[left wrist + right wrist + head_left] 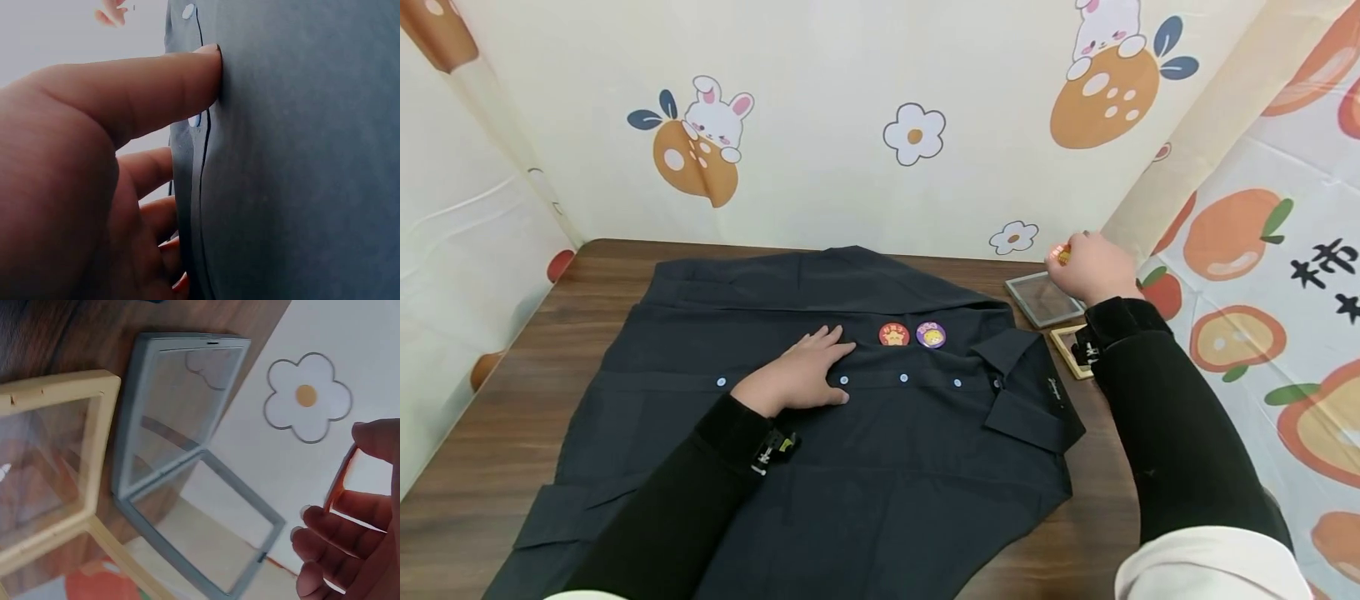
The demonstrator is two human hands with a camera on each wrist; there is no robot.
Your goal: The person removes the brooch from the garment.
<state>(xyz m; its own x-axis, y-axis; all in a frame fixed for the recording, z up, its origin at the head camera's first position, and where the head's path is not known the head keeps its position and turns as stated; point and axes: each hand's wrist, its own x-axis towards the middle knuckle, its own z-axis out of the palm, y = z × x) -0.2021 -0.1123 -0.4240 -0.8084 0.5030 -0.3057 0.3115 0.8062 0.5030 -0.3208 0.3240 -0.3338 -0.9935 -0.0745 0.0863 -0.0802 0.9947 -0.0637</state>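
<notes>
A cream wall sheet (820, 192) printed with rabbits and flowers stands ahead of both my hands, and a white sheet with orange fruit prints (1247, 292) hangs to the right of my right hand. Below them is a brown wood-grain tabletop (482, 442).

My left hand (797, 371) rests on a dark navy button-front fabric shirt (880, 433), fingers extended and thumb apart from them; in the left wrist view the thumb touches the cloth near a small pale button (194, 120). Just to the right of those fingertips, on the shirt, lie a round red badge with a star-shaped yellow figure (894, 334) and, beside it, a round purple-rimmed badge with a yellow figure (931, 335). The shirt's pointed collar (1026, 421) lies farther right of this hand.

My right hand (1097, 271) is raised beyond the collar, thumb and fingers pinching a small round orange-red badge (1061, 254), seen nearly edge-on from the wrist. Just left of and nearer me than this hand is a grey-framed clear display case (130, 425), its two halves spread. A pale yellow-framed clear case (100, 437), also spread, sits near my right wrist.
</notes>
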